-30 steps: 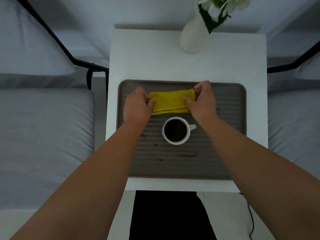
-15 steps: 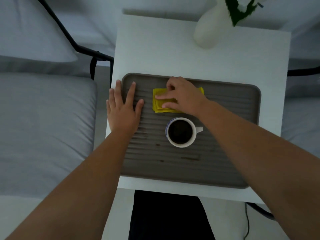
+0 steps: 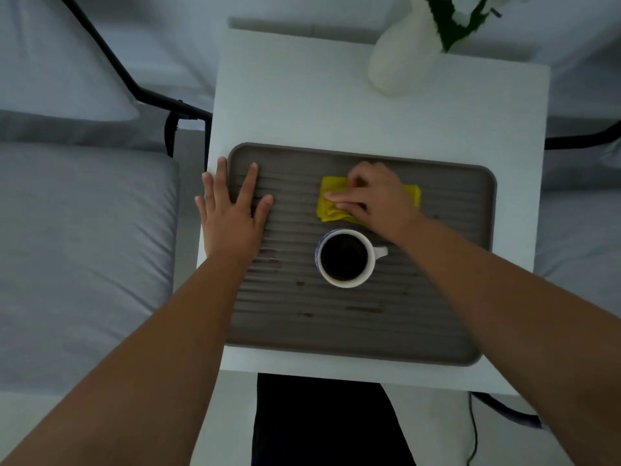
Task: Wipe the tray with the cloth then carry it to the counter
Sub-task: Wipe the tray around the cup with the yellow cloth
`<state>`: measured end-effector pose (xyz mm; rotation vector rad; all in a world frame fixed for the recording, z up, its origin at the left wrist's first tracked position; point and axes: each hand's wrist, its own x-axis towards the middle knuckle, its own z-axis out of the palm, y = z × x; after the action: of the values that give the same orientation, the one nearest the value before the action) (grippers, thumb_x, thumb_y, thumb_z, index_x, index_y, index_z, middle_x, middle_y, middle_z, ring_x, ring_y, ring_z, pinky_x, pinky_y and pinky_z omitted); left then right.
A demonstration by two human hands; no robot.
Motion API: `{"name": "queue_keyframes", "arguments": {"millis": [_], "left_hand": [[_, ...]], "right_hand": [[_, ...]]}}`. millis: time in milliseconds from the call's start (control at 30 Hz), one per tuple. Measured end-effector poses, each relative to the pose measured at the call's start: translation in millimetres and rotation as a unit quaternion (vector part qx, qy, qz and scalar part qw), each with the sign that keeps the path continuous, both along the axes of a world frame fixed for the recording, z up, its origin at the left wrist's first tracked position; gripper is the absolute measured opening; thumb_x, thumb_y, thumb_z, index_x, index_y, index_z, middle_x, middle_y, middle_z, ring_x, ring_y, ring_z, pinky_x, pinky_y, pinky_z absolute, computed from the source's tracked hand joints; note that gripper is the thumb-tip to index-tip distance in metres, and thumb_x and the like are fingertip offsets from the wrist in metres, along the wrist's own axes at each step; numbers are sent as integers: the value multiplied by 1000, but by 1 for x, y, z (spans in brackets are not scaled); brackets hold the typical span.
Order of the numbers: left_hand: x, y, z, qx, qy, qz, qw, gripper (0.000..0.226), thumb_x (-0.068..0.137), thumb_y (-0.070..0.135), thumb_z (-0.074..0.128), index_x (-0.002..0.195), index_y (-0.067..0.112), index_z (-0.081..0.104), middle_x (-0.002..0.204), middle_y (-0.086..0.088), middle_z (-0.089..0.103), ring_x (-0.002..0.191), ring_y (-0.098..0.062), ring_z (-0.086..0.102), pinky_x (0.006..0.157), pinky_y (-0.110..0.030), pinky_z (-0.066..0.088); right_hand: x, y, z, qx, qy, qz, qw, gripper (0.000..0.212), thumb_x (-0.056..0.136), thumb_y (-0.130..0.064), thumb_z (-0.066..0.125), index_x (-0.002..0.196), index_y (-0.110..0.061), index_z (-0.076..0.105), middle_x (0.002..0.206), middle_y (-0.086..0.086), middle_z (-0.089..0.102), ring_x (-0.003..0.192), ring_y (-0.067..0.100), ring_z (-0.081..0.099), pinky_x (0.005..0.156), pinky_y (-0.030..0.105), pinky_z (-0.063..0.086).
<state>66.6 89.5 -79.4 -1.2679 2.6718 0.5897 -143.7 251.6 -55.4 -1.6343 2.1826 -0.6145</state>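
Observation:
A grey ribbed tray [image 3: 450,264] lies on a small white table [image 3: 302,105]. It carries a few dark stains near its front. A folded yellow cloth [image 3: 327,205] lies on the far middle of the tray, and my right hand [image 3: 373,200] presses down on it with fingers curled over it. My left hand [image 3: 232,213] rests flat with fingers spread on the tray's left edge. A white mug [image 3: 346,258] of dark coffee stands mid-tray, just in front of the cloth, its handle pointing right.
A white vase [image 3: 403,58] with green leaves and white flowers stands at the table's far right. Grey cushioned seats [image 3: 84,257] with black frames flank the table on both sides. A black cable [image 3: 473,432] hangs at lower right.
My left hand let go of the cloth and moved to lie flat on the tray's left edge. My right hand now covers the cloth alone and has slid it slightly right.

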Motion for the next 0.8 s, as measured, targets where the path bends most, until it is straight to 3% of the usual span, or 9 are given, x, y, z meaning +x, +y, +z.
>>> {"name": "queue_keyframes", "arguments": {"millis": [133, 433, 667, 800], "left_hand": [[0, 0, -2, -4, 10, 1, 1000, 59, 96, 61, 29, 150, 42, 20, 162, -5, 1, 147, -35, -1, 117, -53, 6], [5, -2, 1, 6, -9, 2, 1000, 60, 95, 63, 26, 150, 43, 16, 162, -4, -1, 147, -33, -4, 118, -53, 2], [0, -2, 0, 9, 0, -3, 1000, 60, 95, 61, 30, 150, 43, 17, 162, -5, 0, 147, -34, -3, 118, -52, 2], [5, -5, -1, 12, 6, -4, 1000, 60, 94, 63, 30, 150, 44, 17, 162, -2, 1, 148, -32, -3, 117, -50, 1]], "right_hand": [[17, -43, -1, 23, 7, 55, 998, 21, 85, -28, 64, 104, -25, 73, 92, 16, 59, 79, 34, 52, 70, 40, 44], [-11, 56, -3, 0, 36, -84, 996, 16, 88, -18, 63, 100, -16, 74, 86, 16, 61, 72, 34, 53, 65, 45, 46], [16, -24, 1, 8, 39, 4, 999, 20, 90, -23, 58, 103, -17, 72, 94, 16, 63, 79, 35, 54, 66, 43, 45], [7, -2, -3, -3, 41, -34, 999, 18, 90, -21, 59, 101, -16, 73, 91, 16, 63, 75, 35, 54, 65, 42, 47]]}}
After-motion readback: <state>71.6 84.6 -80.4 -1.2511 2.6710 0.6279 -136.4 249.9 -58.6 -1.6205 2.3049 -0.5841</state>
